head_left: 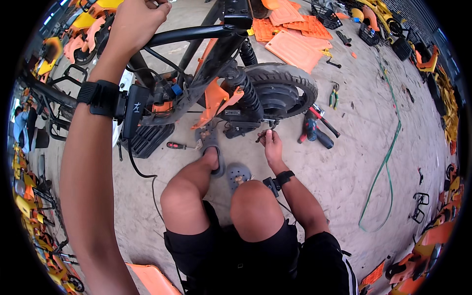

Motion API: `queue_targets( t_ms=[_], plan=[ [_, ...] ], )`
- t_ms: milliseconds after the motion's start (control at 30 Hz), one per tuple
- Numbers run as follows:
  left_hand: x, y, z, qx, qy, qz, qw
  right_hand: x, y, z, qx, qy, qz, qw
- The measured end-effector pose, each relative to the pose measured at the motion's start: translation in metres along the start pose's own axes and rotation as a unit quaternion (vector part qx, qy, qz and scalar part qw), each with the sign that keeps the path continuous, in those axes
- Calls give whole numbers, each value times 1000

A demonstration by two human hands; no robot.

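Note:
In front of me stands a partly stripped electric scooter with a black frame (191,34). Its rear wheel (309,84) has a hub motor, with a black coil-spring shock absorber (251,98) beside it. A torn orange plastic panel (215,101) hangs from the frame. My right hand (272,146) is low by the wheel's axle, its fingers pinched on a small dark part (261,138) whose kind I cannot make out. Up at the top edge, my left hand (139,19) is curled closed above the frame tube; what it holds, if anything, is hidden.
Right of the wheel lie pliers (334,96), a cordless drill (309,129) and a red-and-black handled tool (326,122). A screwdriver (176,146) lies near my feet. Orange panels (295,49) are piled behind; a green cord (388,152) loops across the floor at right.

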State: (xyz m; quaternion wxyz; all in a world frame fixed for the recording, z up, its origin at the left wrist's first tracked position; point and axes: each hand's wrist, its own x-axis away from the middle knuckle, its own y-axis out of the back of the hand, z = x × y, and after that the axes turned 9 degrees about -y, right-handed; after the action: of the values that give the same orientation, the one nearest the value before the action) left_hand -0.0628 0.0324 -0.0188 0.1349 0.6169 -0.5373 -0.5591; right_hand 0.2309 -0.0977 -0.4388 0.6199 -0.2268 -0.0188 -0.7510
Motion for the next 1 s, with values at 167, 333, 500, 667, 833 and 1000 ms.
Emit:
queue_targets(
  t_ms=[167,333,500,667,833,1000],
  plan=[
    [3,0,6,-7,-16,-18,1000,17,-19,36,-214,-156,90,960],
    [4,3,-4,-29,-18,-37,999,7,-14,54,-72,-189,118,972],
    [10,0,-14,-97,37,-93,990,-4,-17,53,-37,-235,39,971],
    [12,12,-34,-36,66,-75,994,-3,-11,26,-126,-195,33,972],
    [13,13,-32,-41,78,-64,994,5,-16,25,-199,-187,45,961],
    [13,14,-35,-26,80,-65,994,1,-15,30,-230,-222,61,945]
  ],
)
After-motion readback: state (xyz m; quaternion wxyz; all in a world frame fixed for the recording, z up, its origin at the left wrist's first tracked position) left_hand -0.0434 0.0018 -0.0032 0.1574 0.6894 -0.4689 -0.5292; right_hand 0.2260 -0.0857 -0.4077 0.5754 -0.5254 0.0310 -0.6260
